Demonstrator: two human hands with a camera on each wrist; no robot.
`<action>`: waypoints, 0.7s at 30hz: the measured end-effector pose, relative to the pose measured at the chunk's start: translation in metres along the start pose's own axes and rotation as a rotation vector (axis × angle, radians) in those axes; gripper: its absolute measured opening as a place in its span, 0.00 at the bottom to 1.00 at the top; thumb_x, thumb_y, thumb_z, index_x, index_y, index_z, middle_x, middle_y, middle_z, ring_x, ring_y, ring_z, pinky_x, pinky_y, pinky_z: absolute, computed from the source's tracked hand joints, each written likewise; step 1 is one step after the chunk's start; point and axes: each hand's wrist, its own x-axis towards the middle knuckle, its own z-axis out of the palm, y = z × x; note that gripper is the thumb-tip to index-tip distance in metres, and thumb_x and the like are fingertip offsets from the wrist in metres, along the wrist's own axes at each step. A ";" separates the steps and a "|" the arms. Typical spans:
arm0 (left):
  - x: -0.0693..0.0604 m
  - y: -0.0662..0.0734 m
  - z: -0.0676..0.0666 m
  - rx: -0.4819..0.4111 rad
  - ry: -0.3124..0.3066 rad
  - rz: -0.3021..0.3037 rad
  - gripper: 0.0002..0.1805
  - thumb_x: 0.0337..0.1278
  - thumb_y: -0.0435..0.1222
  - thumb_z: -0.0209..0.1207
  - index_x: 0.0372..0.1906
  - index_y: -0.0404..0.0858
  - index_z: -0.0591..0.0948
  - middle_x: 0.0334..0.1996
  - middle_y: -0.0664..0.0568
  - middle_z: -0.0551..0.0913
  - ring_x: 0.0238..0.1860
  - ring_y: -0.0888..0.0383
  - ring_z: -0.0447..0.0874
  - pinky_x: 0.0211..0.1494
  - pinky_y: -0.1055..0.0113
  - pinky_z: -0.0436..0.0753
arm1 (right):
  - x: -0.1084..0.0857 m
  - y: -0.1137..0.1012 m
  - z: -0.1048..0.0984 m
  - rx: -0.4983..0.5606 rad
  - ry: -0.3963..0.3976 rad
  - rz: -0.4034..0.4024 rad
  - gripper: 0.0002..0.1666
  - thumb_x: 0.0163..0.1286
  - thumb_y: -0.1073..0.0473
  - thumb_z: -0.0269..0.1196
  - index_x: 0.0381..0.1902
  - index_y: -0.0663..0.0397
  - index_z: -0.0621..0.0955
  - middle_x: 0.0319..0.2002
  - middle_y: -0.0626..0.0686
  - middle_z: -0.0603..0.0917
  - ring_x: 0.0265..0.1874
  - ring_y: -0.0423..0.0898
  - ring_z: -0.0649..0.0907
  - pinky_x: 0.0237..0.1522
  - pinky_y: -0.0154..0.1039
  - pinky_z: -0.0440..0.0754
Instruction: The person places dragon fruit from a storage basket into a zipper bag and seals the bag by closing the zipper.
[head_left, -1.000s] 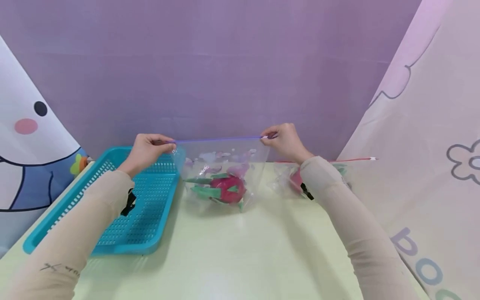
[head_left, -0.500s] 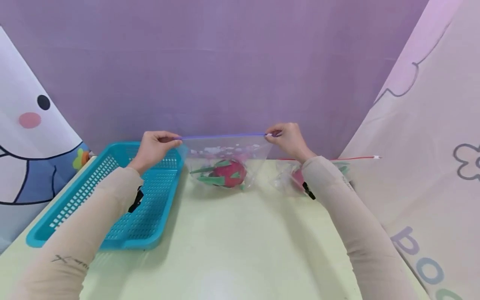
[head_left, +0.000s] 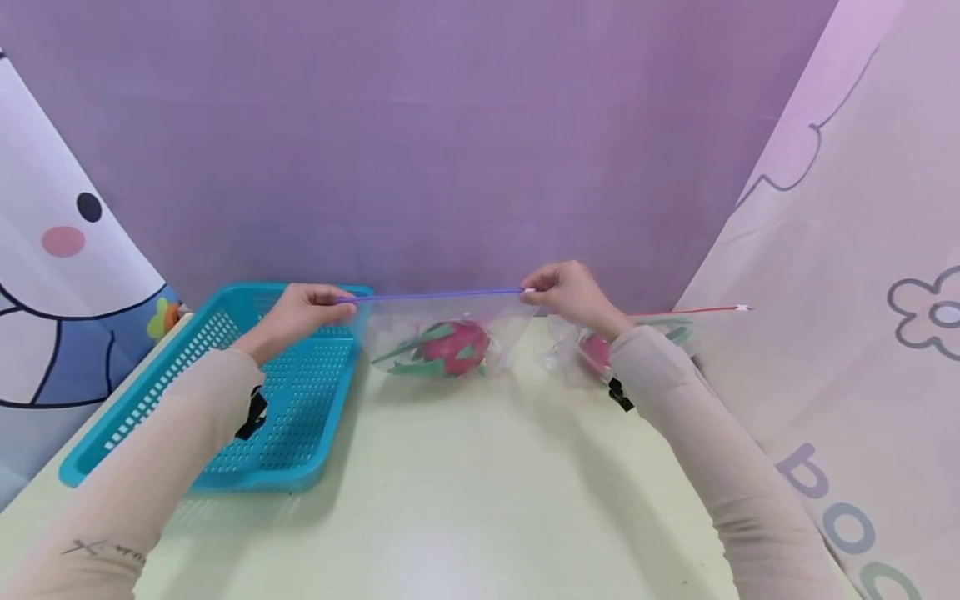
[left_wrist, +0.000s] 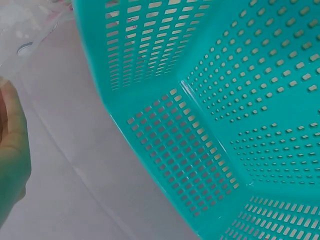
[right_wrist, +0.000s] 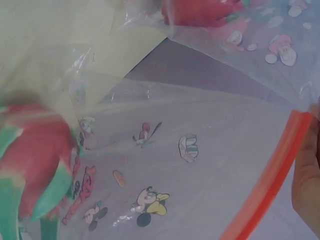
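Observation:
Between my hands stands a clear zip bag with a purple zip strip along its top. Inside it lies a red dragon fruit with green scales, low on the table. My left hand pinches the strip's left end, above the basket's far right corner. My right hand pinches the right end at the white slider; whether the zip is closed cannot be told. A second clear bag, with a red zip and another dragon fruit, lies behind my right forearm; the right wrist view shows its cartoon prints.
A turquoise perforated basket stands on the left of the pale table, under my left forearm. A purple cloth hangs behind the table, and a printed white cloth hangs at the right.
The bag with the purple zip and its dragon fruit have shifted back, away from me. Both hands have come down a little with the strip, keeping their pinch on its ends.

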 end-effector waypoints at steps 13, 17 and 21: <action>-0.032 0.014 0.015 0.185 -0.284 0.021 0.16 0.56 0.39 0.60 0.48 0.35 0.80 0.37 0.47 0.82 0.35 0.54 0.75 0.39 0.65 0.76 | -0.048 0.010 0.011 -0.137 -0.102 -0.137 0.09 0.59 0.60 0.64 0.38 0.55 0.84 0.33 0.49 0.86 0.34 0.43 0.82 0.36 0.36 0.80; -0.039 0.015 0.024 0.222 -0.376 0.063 0.13 0.53 0.34 0.60 0.44 0.33 0.82 0.33 0.49 0.82 0.33 0.57 0.75 0.38 0.63 0.78 | -0.066 0.018 0.015 -0.103 -0.166 -0.143 0.07 0.59 0.60 0.65 0.36 0.54 0.85 0.34 0.48 0.85 0.32 0.43 0.82 0.34 0.37 0.80; -0.044 0.019 0.033 0.267 -0.459 0.072 0.10 0.51 0.32 0.61 0.41 0.34 0.83 0.31 0.51 0.82 0.32 0.57 0.74 0.37 0.63 0.78 | -0.079 0.031 0.020 -0.008 -0.248 -0.072 0.08 0.58 0.60 0.65 0.36 0.55 0.84 0.34 0.48 0.85 0.32 0.43 0.81 0.35 0.36 0.80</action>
